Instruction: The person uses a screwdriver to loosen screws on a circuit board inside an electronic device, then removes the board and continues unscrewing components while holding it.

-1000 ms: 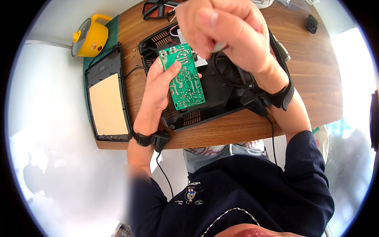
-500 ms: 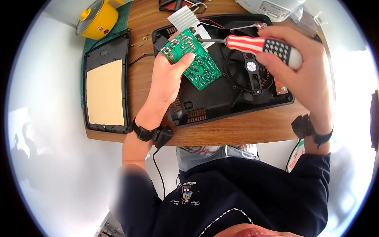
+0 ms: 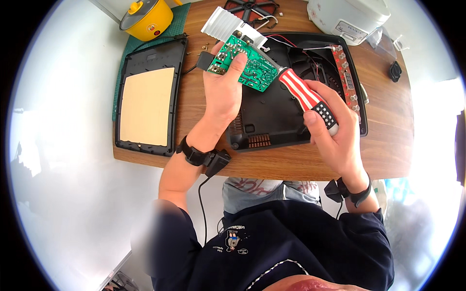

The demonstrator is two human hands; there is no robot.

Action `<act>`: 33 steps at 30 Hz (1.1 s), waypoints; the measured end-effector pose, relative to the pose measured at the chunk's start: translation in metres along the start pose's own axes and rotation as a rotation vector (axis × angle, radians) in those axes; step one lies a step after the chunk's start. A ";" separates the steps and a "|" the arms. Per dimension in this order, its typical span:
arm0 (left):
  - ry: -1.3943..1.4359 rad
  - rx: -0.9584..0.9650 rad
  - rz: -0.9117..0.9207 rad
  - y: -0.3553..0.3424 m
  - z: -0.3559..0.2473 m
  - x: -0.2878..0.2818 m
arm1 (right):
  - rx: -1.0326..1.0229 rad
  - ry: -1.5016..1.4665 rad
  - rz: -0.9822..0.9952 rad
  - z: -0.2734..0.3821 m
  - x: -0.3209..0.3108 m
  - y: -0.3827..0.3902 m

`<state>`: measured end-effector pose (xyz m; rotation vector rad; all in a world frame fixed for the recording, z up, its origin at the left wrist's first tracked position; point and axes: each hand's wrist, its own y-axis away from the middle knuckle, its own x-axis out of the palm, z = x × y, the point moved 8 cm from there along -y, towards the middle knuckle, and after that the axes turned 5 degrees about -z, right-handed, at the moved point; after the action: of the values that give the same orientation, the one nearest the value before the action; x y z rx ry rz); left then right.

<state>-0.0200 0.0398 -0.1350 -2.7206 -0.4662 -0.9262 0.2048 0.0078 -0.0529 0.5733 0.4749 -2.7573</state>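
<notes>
My left hand grips a green circuit board, its thumb pressed on the soldered face. A silver ribbed heat sink is joined to the board's far edge. My right hand is wrapped round the handle of a screwdriver, striped red and white with white stars on black. Its shaft slants up and left along the board's right edge toward the heat sink; whether the tip sits in a screw is too small to tell. Beneath both hands lies an open black plastic housing.
To the left is a black panel with a cream sheet on it. Behind it stands a yellow pot on a green mat. A red-and-black fan-like part, a white appliance and a black coiled cable lie around the housing.
My right hand has come down and toward me, so the screwdriver now slants steeply instead of lying nearly level. My left hand still grips the board. The whole view has shifted somewhat.
</notes>
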 end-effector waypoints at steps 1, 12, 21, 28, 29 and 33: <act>0.003 0.007 0.007 0.000 -0.001 0.000 | 0.076 -0.089 0.006 -0.004 0.002 0.002; -0.081 0.208 0.072 0.005 -0.016 0.008 | 0.457 -0.496 -0.077 -0.020 0.002 0.019; -0.137 0.232 0.071 0.008 -0.020 0.012 | 0.397 -0.443 -0.082 -0.016 0.002 0.022; -0.199 0.251 0.077 0.008 -0.021 0.011 | 0.019 -0.193 -0.124 -0.016 0.005 0.028; -0.201 0.252 0.079 0.008 -0.020 0.011 | -0.094 -0.093 -0.122 -0.009 0.002 0.025; -0.230 0.240 0.088 0.007 -0.020 0.011 | -0.358 0.306 -0.061 0.012 -0.001 0.020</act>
<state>-0.0206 0.0288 -0.1134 -2.6112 -0.4616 -0.5012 0.2088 -0.0145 -0.0476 0.8999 1.0438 -2.5535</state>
